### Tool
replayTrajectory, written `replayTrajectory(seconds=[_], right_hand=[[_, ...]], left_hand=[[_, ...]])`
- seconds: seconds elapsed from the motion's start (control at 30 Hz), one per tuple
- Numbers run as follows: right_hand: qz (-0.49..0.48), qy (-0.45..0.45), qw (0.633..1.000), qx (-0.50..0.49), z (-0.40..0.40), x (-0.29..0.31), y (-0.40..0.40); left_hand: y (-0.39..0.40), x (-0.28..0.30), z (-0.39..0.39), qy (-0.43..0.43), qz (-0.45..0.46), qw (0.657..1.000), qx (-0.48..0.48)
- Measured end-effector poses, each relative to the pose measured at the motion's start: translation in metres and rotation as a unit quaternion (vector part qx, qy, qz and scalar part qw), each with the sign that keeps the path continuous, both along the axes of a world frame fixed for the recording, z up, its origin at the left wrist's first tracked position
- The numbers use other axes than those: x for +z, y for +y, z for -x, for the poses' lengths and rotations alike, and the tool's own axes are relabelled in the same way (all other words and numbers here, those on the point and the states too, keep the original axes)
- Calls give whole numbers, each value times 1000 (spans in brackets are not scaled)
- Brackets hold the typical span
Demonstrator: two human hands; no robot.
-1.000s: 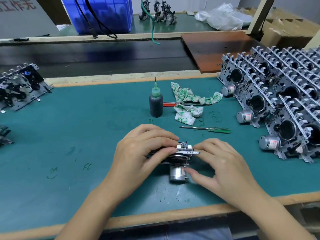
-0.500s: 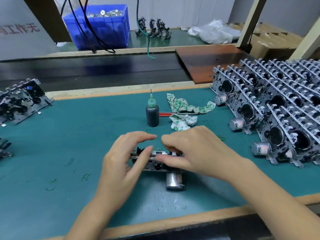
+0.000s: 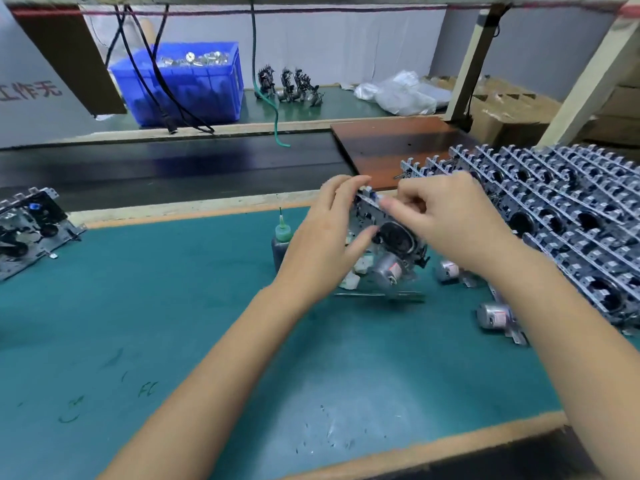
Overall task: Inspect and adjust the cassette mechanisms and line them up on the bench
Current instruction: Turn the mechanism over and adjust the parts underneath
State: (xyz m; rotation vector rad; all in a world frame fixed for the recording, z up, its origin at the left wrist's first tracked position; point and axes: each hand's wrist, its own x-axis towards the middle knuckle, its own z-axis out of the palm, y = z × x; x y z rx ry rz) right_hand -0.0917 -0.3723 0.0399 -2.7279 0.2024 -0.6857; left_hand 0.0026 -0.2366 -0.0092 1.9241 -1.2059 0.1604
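A metal cassette mechanism [image 3: 393,242] with a black flywheel and a silver motor hangs tilted above the green mat [image 3: 173,323], held between both hands. My left hand [image 3: 322,244] grips its left end, fingers over the top edge and thumb on the face. My right hand [image 3: 446,223] holds its right end with curled fingers at the top edge. Rows of finished cassette mechanisms [image 3: 561,216] lean against each other at the right, just beyond my right hand.
A dark bottle with a green nozzle [image 3: 282,242] stands left of my left hand. A screwdriver [image 3: 381,296] and a rag lie under the held mechanism. More mechanisms [image 3: 27,230] sit at the far left. A blue crate [image 3: 183,84] and brown board [image 3: 391,143] are behind.
Both hands lifted the mechanism off the mat near the front edge and carried it away and to the right, tilting it upright toward the rows of mechanisms.
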Motion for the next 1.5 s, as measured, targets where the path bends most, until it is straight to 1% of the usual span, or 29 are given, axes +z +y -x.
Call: replayTrajectory(seconds=[0.1,0.17,0.33,0.47,0.57,0.63,0.7,0.77,0.87,0.93,1.0,1.03,1.07,1.17,1.23,1.3,1.4,1.5], right_hand=[[17,-3,998,-61,-29,2,-24],[18,-2,995,-95,-47,-3,-37],[47,43,986,-151,-78,-18,-61],[58,57,978,-192,-90,-29,-71],[62,92,968,-223,-96,-36,-78],[56,110,963,-239,-97,-40,-84],[58,112,962,-240,-95,-43,-88],[56,102,963,-242,-92,-47,-90],[53,90,964,-246,-92,-50,-89],[59,86,964,-245,-92,-51,-88],[61,83,965,-243,-92,-51,-88],[60,84,966,-239,-92,-51,-89],[59,84,967,-235,-92,-50,-89],[50,89,968,-230,-90,-48,-89],[48,91,968,-230,-90,-47,-89],[42,93,966,-238,-91,-46,-88],[28,95,964,-246,-91,-45,-89],[33,103,961,-255,-91,-46,-89]], left_hand=[[-45,10,-29,0,-20,1000,-9],[-67,9,-45,22,-27,999,-12],[-105,-9,-72,71,-60,996,5],[-128,-17,-80,98,-92,991,7],[-138,-21,-76,139,-128,982,-22],[-141,-25,-72,145,-148,977,-41],[-142,-29,-69,145,-148,977,-41],[-138,-32,-64,128,-146,980,-40],[-129,-37,-50,67,-134,989,-16],[-124,-42,-35,46,-103,993,46],[-118,-47,-21,40,-89,986,133],[-115,-49,-16,36,-103,980,168],[-112,-51,-13,21,-138,972,187],[-105,-55,-10,-77,-279,941,173],[-103,-55,-11,-133,-321,925,156],[-101,-51,-12,-168,-340,913,148],[-98,-43,-15,-172,-386,893,154],[-91,-36,-18,-174,-441,859,190]])
